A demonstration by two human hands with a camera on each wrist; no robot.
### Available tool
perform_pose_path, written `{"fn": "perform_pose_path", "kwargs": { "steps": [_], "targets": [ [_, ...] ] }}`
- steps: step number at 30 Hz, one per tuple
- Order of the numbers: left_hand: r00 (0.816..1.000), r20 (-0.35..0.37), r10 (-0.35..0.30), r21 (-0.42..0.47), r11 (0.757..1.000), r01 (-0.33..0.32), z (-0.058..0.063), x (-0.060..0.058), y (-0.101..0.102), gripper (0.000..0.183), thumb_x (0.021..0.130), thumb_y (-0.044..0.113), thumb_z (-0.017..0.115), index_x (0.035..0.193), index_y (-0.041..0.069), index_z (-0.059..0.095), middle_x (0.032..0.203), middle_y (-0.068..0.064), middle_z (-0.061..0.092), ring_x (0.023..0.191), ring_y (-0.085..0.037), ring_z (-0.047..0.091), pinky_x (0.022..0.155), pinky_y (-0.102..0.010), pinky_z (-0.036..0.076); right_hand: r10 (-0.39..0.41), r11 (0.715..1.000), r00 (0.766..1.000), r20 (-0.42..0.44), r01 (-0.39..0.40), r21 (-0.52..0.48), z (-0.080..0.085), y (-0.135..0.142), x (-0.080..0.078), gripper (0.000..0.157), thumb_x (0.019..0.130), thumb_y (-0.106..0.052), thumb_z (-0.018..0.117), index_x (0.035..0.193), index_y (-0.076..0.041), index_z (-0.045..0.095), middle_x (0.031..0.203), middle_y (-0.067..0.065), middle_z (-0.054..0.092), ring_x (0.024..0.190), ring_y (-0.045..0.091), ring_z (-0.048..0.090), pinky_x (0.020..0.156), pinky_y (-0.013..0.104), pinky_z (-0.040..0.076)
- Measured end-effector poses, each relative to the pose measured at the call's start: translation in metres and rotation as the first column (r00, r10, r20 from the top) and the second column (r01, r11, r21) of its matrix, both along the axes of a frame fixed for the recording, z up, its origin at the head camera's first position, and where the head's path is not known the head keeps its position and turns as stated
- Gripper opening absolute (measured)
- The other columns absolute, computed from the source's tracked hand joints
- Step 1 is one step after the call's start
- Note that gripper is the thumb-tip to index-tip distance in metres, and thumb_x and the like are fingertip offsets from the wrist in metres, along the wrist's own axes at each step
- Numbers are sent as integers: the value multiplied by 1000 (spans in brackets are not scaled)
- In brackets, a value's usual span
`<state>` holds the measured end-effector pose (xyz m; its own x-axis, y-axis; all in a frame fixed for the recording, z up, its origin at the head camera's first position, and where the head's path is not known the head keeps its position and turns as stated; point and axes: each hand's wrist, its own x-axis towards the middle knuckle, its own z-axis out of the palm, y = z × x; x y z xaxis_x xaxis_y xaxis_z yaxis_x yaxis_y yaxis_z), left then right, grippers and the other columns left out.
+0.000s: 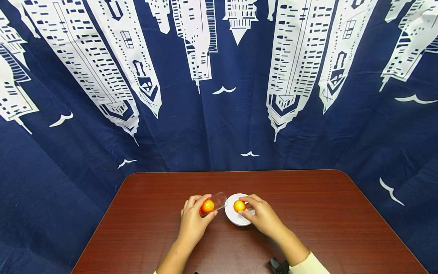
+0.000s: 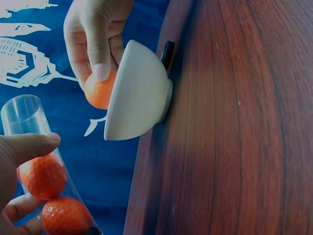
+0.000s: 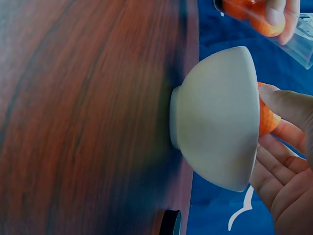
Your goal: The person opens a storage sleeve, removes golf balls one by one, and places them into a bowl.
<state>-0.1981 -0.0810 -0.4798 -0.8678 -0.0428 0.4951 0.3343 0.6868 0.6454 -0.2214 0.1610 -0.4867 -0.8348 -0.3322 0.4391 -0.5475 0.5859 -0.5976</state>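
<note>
My left hand (image 1: 191,220) grips a clear tube (image 1: 219,198), tilted with its open end toward the bowl. Two orange golf balls, an upper one (image 2: 45,176) and a lower one (image 2: 66,216), sit inside the tube in the left wrist view. Between thumb and fingers, my right hand (image 1: 265,216) pinches another orange golf ball (image 1: 239,206) over the white bowl (image 1: 236,220). From the side, the rim of the bowl (image 3: 220,117) partly hides that ball (image 3: 266,117). The bowl stands upright on the table.
The brown wooden table (image 1: 154,198) has rounded far corners. Behind it hangs a dark blue cloth (image 1: 232,129) printed with white buildings and birds. A small black object (image 3: 171,223) shows near the bowl in the right wrist view.
</note>
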Motion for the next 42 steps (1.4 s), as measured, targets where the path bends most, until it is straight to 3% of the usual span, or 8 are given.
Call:
{"fn": "perform_pose_path", "kwargs": {
  "steps": [9,18,26,42],
  "targets": [
    [1000,-2,-9,35,999,9,-2,0,-2,54,72,22,92,122,22,72,112,-1,65,108,-23,60,90,-45,42,-38,981,999,-26,43,190,-2,-5,-2,38,81,-17,85,116,-8,73,107,0,70,87,16,68,78,28,56],
    [1000,-13,-21,72,997,22,-3,0,-3,54,72,21,92,122,22,72,111,-1,64,107,-22,59,90,-44,45,-4,951,999,-34,15,309,2,-10,-5,39,80,-18,86,114,-5,72,106,5,71,93,17,69,84,36,58],
    [999,-26,-22,81,996,24,-3,0,-4,53,72,20,92,121,22,72,110,-1,64,105,-22,60,88,-41,47,21,936,998,-65,3,352,3,-11,-8,36,78,-14,86,108,-3,72,101,6,71,89,18,68,83,37,58],
    [999,-20,-25,88,996,26,-5,-2,-4,53,72,19,92,122,22,72,110,-1,64,106,-21,60,88,-39,47,0,914,1000,-10,3,405,7,-11,-6,37,79,-14,86,111,-3,72,104,7,70,90,17,68,85,39,58]
  ]
}}
